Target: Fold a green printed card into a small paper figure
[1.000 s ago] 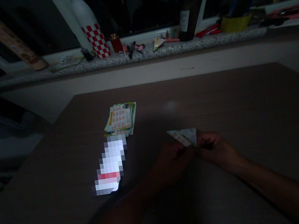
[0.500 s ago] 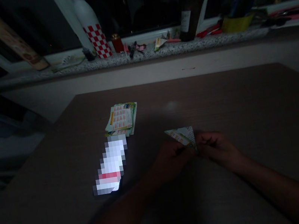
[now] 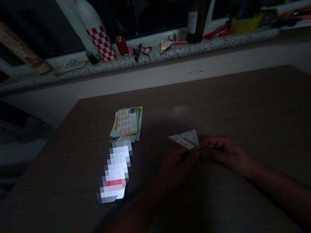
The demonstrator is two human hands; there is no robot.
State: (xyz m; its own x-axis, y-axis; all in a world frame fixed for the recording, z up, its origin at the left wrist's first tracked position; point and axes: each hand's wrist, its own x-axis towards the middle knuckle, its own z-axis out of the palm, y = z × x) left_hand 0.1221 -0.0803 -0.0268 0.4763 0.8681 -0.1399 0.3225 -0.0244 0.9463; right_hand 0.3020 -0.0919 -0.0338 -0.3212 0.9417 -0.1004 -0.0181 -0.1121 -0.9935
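Hands meet low in my feed, over the near half of the counter (image 3: 230, 104): the left hand (image 3: 177, 164) and the right hand (image 3: 220, 153) are almost touching, fingers curled in, and both pinch the near corner of a folded paper (image 3: 187, 140). It is a small printed triangle that fans away from the fingertips; the light is too dim for me to tell whether it rests on the wood or is held just above it. Off to the left, a phone (image 3: 116, 174) lies flat with its screen glowing. Just beyond it sits a stack of printed leaflets (image 3: 127, 124), touching or nearly touching its far end. Farthest back, the windowsill (image 3: 48, 76) carries a red-and-white checkered bottle (image 3: 94, 27), a small red jar (image 3: 121, 45) beside it and a dark bottle (image 3: 197, 15) further right.
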